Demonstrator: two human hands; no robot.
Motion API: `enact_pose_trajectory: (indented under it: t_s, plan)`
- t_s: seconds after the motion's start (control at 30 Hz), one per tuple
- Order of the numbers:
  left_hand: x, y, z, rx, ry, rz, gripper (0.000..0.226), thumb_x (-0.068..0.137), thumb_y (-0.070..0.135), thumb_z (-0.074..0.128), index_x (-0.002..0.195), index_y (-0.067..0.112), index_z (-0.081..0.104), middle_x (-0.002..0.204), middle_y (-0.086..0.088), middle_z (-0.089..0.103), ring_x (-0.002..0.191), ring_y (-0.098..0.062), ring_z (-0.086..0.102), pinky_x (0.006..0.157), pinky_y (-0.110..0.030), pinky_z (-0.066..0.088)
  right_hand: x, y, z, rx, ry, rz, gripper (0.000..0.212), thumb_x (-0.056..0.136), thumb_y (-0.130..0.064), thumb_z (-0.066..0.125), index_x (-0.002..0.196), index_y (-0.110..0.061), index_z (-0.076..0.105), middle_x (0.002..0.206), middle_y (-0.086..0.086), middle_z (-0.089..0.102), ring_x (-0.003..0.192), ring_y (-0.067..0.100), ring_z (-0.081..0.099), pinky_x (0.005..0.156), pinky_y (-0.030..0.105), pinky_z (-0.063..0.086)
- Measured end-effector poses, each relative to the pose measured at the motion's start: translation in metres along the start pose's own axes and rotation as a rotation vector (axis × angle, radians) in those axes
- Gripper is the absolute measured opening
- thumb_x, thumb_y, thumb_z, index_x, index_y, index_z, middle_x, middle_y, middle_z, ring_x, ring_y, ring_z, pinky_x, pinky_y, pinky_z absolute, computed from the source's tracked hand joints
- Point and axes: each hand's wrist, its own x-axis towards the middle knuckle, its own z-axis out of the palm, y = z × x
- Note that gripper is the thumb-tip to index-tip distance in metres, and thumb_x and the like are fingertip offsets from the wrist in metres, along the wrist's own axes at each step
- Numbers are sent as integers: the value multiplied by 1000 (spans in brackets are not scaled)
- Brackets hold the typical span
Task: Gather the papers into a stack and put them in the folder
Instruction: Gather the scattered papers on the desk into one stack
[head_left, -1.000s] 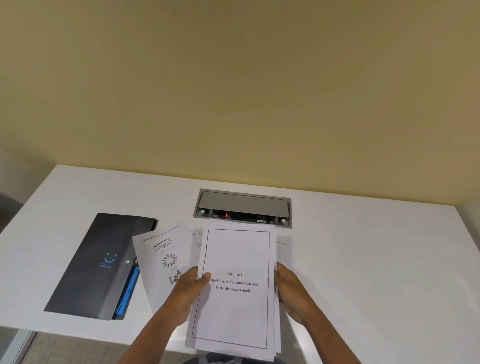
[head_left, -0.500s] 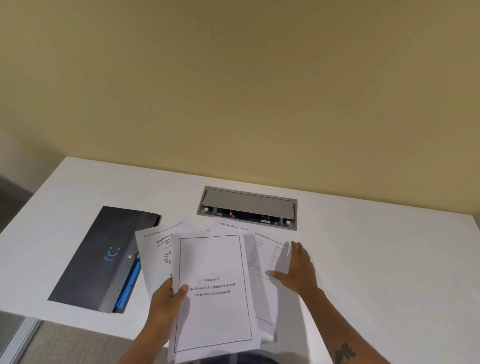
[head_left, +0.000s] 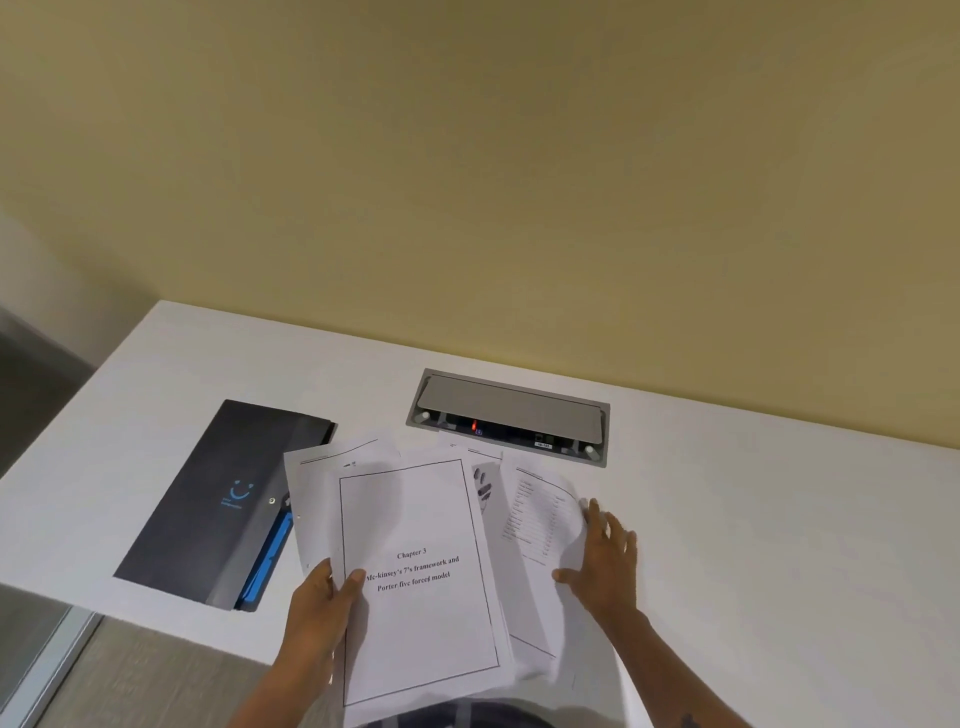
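Head view: your left hand (head_left: 324, 597) pinches left edge of top sheet (head_left: 415, 571), thumb on top. Your right hand (head_left: 605, 564) lies flat, fingers spread, on right edge of fanned papers (head_left: 540, 514). Papers overlap loosely at near edge of white counter (head_left: 779, 545). Dark folder (head_left: 218, 493) lies just left, closed, partly under leftmost sheet.

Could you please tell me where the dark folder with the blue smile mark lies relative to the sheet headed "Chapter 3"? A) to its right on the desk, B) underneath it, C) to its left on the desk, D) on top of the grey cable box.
C: the dark folder with the blue smile mark lies flat on the white desk, left of the white "Chapter 3" sheet that the left hand pinches.
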Motion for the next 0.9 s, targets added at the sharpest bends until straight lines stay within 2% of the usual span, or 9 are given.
enact_pose_trajectory:
  t_s: [0.07, 0.17, 0.27, 0.33, 0.43, 0.5, 0.57, 0.73, 0.9]
  plan:
    - [0, 3, 1, -9, -14, 12, 29, 99, 24, 61, 127, 18, 59, 119, -4, 69, 111, -32, 65, 103, -55, 52, -6, -1, 3, 122, 50, 77, 116, 77, -40, 90, 164, -16, 17, 154, 12, 48, 146, 32, 41, 123, 45, 29]
    - [0, 8, 2, -31, -40, 16, 21, 98, 23, 62, 120, 22, 63, 113, -2, 72, 104, -30, 67, 95, -50, 56, -14, 0, 9, 342, 75, 207, 103, 80, -23, 90, 160, -15, 26, 137, 14, 61, 125, 36, 61, 106, 45, 50]
    - [-1, 14, 2, -45, -62, 39, 9, 98, 23, 62, 104, 29, 65, 104, 3, 74, 96, -23, 69, 75, -36, 57, -17, 5, 10, 564, 103, 275, 56, 89, -11, 80, 139, -11, 54, 118, 11, 71, 111, 39, 70, 92, 46, 59]
    - [-1, 18, 2, -43, -79, 59, 11, 98, 24, 62, 108, 28, 64, 103, 7, 73, 96, -21, 67, 72, -33, 54, -16, 9, 8, 637, 126, 267, 27, 93, -10, 76, 117, -3, 66, 108, 13, 71, 107, 40, 68, 91, 49, 58]
    - [-3, 25, 1, -40, -132, 76, 22, 99, 25, 60, 120, 26, 60, 115, 6, 69, 107, -25, 64, 93, -47, 55, -16, 15, 2, 748, 159, 252, 25, 97, -12, 71, 117, 3, 69, 115, 16, 71, 112, 38, 66, 97, 44, 53]
    - [-3, 29, 1, -31, -145, 81, 26, 99, 25, 60, 126, 23, 58, 121, 4, 65, 110, -25, 60, 100, -49, 49, -17, 17, -7, 840, 158, 224, 16, 100, -13, 68, 106, 1, 72, 108, 15, 75, 103, 36, 69, 84, 35, 53]
    - [-3, 33, 0, -23, -154, 88, 25, 100, 24, 59, 125, 21, 57, 125, 5, 61, 111, -22, 56, 101, -47, 46, -20, 15, -17, 914, 130, 181, 10, 101, -15, 66, 96, -9, 73, 97, 7, 78, 93, 25, 72, 76, 26, 51]
    - [-2, 39, -1, -3, -208, 100, 27, 101, 22, 57, 128, 24, 55, 127, 7, 59, 117, -19, 51, 111, -49, 39, -33, -5, -33, 1067, -53, 99, 19, 106, -26, 59, 107, -31, 78, 112, -12, 80, 105, 9, 76, 97, 30, 55]
    - [-4, 40, -1, 43, -286, 45, 12, 101, 24, 58, 111, 30, 56, 120, 10, 63, 114, -19, 53, 101, -45, 42, -45, -34, -34, 1146, -280, 69, 31, 111, -33, 47, 116, -43, 75, 123, -9, 78, 111, 12, 76, 78, 21, 61]
